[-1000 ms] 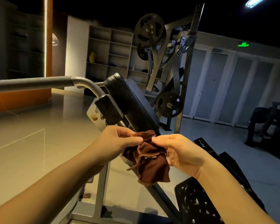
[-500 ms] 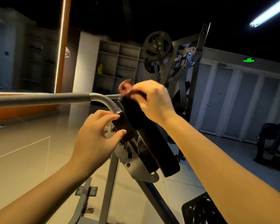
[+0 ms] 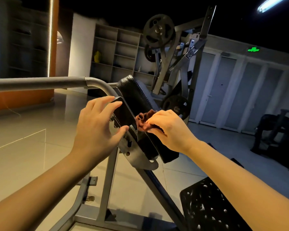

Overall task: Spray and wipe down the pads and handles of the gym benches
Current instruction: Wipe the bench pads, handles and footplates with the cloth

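Two bare hands work at the tilted black pad (image 3: 135,99) of a grey steel bench frame (image 3: 109,172). The right hand (image 3: 168,129) has its fingers curled round a bunched brown cloth (image 3: 143,120) and holds it against the pad's face, about halfway down its length; folds of the cloth stick out above the knuckles. The left hand (image 3: 97,129) is spread wide, fingers nearly straight, spanning the black side block (image 3: 123,114) fixed just beside the pad: fingertips reach its upper corner and the thumb lies at its lower edge. It seems to rest there without clasping anything, though the contact under the palm is hidden.

The pad leans with its top end away from the camera and its lower end over a steel bracket (image 3: 141,161). A grey handle bar (image 3: 40,83) runs in from the left edge and bends down behind the left hand's fingers. At lower right sits a black perforated plate (image 3: 207,209), partly covered by the right forearm.

Behind the bench stands another machine carrying an upper weight disc (image 3: 158,30) and a lower weight disc (image 3: 176,105). Open shelving (image 3: 120,52) lines the back wall, with a yellow object (image 3: 97,56) in one compartment. A green sign (image 3: 253,49) glows above pale doors (image 3: 240,90), and a tube lamp (image 3: 269,3) shines at top right
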Demonstrator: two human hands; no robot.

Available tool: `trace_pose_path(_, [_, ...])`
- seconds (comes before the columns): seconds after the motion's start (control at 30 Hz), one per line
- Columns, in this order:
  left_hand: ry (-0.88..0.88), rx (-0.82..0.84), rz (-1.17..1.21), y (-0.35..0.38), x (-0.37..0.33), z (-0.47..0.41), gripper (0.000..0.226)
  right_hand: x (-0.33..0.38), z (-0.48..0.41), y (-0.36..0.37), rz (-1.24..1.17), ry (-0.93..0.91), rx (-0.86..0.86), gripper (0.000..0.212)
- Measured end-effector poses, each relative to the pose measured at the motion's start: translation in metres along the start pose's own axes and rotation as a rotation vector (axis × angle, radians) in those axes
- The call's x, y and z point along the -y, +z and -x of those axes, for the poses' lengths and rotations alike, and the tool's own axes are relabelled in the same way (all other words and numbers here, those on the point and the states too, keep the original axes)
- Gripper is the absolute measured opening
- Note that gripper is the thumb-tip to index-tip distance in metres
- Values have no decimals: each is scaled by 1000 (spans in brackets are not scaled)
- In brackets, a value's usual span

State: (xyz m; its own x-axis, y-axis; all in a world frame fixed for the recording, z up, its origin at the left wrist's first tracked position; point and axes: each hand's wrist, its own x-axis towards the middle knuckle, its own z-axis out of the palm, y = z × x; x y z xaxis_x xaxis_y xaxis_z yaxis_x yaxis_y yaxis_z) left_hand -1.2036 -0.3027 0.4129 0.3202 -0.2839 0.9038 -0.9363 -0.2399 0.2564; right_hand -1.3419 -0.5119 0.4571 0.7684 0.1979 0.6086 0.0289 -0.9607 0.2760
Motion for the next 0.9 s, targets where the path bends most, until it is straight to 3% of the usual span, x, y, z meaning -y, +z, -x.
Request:
trace_pose_path(0.2, [7,-11,-105,19,-11,4,81,10,55,1,68,66,142,15])
trace_pose_path(0.3, [-17,-55,-87,25,-12,3,78,17,66,-2,16,233,168,14])
trace_pose_path(0.5, [-40,-58,-111,28,-10,0,77,23,-10,-39,-455,594,-445,6])
trace_pose_path(0.6, [-40,-55,-120,26,-9,-1,77,15,-52,-35,-665,697,-520,7])
trace_pose_path(0.73, [-37,-64,-123,27,-8,-2,77,12,-51,-12,-471,697,-391,30])
trace_pose_path(0.8, [-37,-69,-123,28,-7,-3,78,9,-43,-8,-307,690,-341,28])
trace_pose_path(0.9, [-38,-81,-108,31,-7,-2,78,4,-44,-10,-241,678,-431,22])
